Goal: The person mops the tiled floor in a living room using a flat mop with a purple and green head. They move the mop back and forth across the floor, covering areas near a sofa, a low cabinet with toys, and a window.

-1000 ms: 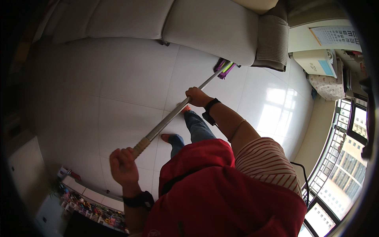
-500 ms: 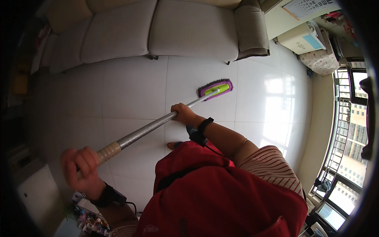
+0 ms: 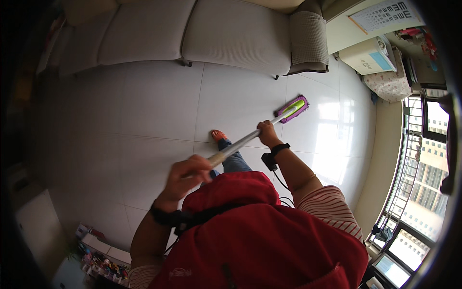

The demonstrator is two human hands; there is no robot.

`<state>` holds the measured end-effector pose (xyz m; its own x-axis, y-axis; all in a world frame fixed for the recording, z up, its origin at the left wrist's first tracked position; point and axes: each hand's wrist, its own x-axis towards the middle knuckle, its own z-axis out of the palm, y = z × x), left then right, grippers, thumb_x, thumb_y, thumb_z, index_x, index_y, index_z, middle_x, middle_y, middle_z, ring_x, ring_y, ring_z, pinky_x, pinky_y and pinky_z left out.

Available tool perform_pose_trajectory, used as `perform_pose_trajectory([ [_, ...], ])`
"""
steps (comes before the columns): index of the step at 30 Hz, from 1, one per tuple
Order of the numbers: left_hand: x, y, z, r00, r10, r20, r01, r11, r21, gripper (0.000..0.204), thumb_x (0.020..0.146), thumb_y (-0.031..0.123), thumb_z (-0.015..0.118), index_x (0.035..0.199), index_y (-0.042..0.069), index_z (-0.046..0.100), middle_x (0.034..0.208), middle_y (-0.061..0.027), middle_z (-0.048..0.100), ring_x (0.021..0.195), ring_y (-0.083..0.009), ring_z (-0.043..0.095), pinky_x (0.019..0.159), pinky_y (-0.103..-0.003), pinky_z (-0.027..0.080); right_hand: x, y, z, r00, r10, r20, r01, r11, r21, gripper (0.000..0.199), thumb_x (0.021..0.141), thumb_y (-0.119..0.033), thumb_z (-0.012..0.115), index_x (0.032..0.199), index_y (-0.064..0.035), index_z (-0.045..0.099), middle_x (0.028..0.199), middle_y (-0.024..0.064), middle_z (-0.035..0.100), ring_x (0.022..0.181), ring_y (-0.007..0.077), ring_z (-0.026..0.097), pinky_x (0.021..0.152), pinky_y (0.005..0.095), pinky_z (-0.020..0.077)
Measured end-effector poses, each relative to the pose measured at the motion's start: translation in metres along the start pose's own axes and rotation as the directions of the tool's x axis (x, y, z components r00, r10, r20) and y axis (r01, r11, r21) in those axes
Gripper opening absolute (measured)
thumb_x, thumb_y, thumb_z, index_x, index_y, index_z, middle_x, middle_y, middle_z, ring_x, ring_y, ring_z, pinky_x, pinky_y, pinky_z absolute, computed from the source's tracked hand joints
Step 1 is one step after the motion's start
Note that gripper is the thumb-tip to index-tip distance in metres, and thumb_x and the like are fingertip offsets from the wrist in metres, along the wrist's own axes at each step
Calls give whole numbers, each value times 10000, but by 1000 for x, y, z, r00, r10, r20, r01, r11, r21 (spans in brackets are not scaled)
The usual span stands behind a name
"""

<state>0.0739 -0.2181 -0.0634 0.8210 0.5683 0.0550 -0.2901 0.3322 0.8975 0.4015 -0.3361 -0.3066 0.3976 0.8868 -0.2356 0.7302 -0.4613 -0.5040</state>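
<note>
A mop (image 3: pixel 248 138) with a silver pole slants across the front of my body, from lower left up to the right. Its flat head (image 3: pixel 293 109), a green plate with a purple fringed pad, lies on the pale tiled floor. My left hand (image 3: pixel 185 177) is wrapped round the beige grip at the pole's top end, slightly blurred. Farther down, my right hand (image 3: pixel 267 133) closes round the pole not far from the head. Both wrists wear black bands with a cable.
A long grey sofa (image 3: pixel 236 36) on short legs stands along the far side. A white bin-like box (image 3: pixel 368 57) and a cloth-covered item (image 3: pixel 389 84) are at the far right, beside the window wall. A low shelf of small items (image 3: pixel 103 265) sits lower left. My foot (image 3: pixel 218 135) is forward.
The mop head has slid to the right across the floor. Both hands moved right with the pole, the left one coming in close to my body. One foot has come into fuller view.
</note>
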Motion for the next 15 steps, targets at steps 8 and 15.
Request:
perform_pose_trajectory([
  [8,-64,16,-40,821,329,-467,-259,943,207,171,808,-5,475,931,-49,584,751,-107,581,641,-171,512,643,-313,433,59,-43,74,800,-419,429,397,906,145,205,717,-60,610,899,-137,666,912,144,635,947,327,596,870,426,449],
  [15,-301,129,1,-23,549,-835,-264,803,535,279,961,250,412,718,118,378,542,4,262,522,-138,271,572,-322,277,-54,-329,166,398,-714,576,743,619,254,156,757,-122,601,911,-120,633,874,66,622,924,247,591,784,419,449],
])
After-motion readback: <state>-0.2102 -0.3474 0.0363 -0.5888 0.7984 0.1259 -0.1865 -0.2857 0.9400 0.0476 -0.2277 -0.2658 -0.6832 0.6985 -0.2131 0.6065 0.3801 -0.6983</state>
